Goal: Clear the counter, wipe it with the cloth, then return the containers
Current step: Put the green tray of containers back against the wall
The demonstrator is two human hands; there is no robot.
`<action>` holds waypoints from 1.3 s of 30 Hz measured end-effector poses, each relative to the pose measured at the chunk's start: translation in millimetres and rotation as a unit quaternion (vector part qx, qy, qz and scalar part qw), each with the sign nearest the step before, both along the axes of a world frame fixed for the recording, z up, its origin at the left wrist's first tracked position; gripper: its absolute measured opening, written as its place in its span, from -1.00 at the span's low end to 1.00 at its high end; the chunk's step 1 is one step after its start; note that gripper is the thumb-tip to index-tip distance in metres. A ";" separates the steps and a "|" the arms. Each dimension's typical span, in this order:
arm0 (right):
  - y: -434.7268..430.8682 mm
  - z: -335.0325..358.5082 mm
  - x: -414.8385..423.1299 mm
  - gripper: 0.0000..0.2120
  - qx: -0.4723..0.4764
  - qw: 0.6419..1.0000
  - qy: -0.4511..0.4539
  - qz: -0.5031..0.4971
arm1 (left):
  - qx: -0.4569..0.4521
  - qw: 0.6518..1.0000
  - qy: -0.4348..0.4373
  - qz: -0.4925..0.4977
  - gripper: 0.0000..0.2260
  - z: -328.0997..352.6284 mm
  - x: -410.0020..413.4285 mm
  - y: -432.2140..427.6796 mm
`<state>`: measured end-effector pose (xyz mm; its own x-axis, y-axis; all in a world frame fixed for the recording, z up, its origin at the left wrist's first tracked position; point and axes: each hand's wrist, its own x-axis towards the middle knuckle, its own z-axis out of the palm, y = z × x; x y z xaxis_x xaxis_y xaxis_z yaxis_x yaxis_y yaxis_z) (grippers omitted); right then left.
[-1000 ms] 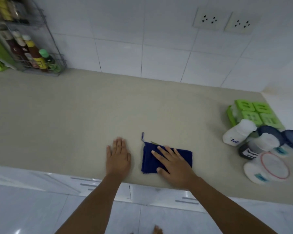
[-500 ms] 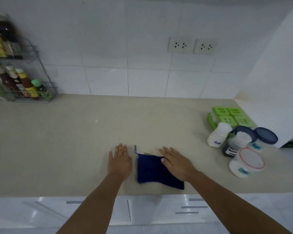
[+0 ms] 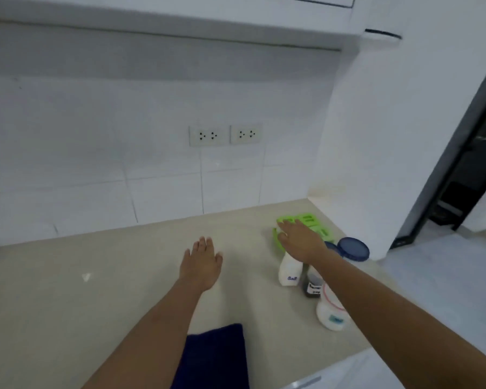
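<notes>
Reaching past the wiped counter for the containers

Nearest us, the folded dark-blue cloth [image 3: 216, 355] lies at bottom centre. Mid-frame, our left hand [image 3: 201, 263] hovers flat, holding nothing. Further right, our right hand [image 3: 299, 241] spreads open over five containers [image 3: 288, 272], empty; we should grip one upright body, not sweep the cluster.

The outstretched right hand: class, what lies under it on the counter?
Under the right hand lies the lime-green plastic compartment box, partly covered; below the wrist, the white salt bottle. The bottle's cap is hidden.
</notes>
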<state>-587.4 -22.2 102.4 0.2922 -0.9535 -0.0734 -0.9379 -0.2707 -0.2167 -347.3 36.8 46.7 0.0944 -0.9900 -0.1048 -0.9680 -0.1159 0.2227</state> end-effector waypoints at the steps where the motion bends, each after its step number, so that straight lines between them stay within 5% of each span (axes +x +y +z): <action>1: -15.1 1.0 -13.1 -0.52 0.003 1.000 0.005 -0.015 | -0.005 1.000 -0.001 -0.009 -0.47 2.7 -11.2 -14.6; 13: -151.8 -32.9 -135.9 -0.51 0.062 0.991 0.046 -0.112 | 0.069 0.993 0.095 -0.018 -0.44 -15.3 -142.5 -152.6; 21: -199.1 -63.8 -155.5 -0.25 0.176 0.978 -0.005 -0.112 | 0.118 0.976 0.174 0.048 -0.41 -31.0 -166.3 -192.6; 27: -216.0 -85.5 -155.7 -0.07 0.283 0.950 -0.060 -0.119 | 0.185 0.889 0.389 0.154 -0.35 -50.3 -167.3 -206.3; 31: -226.9 -91.0 -157.1 -0.13 0.321 0.917 -0.165 -0.168 | 0.190 0.823 0.492 0.212 -0.53 -56.6 -165.9 -210.7; 39: -237.6 -78.5 -125.6 -0.02 0.336 0.894 -0.223 -0.193 | 0.142 0.746 0.589 0.276 -0.55 -56.5 -141.8 -208.5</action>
<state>-713.0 -259.8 23.8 0.0941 -0.7737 -0.6266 -0.7123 0.3873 -0.5853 -489.1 -171.7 -9.9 0.1560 -0.7568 -0.6348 0.0934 -0.6285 0.7722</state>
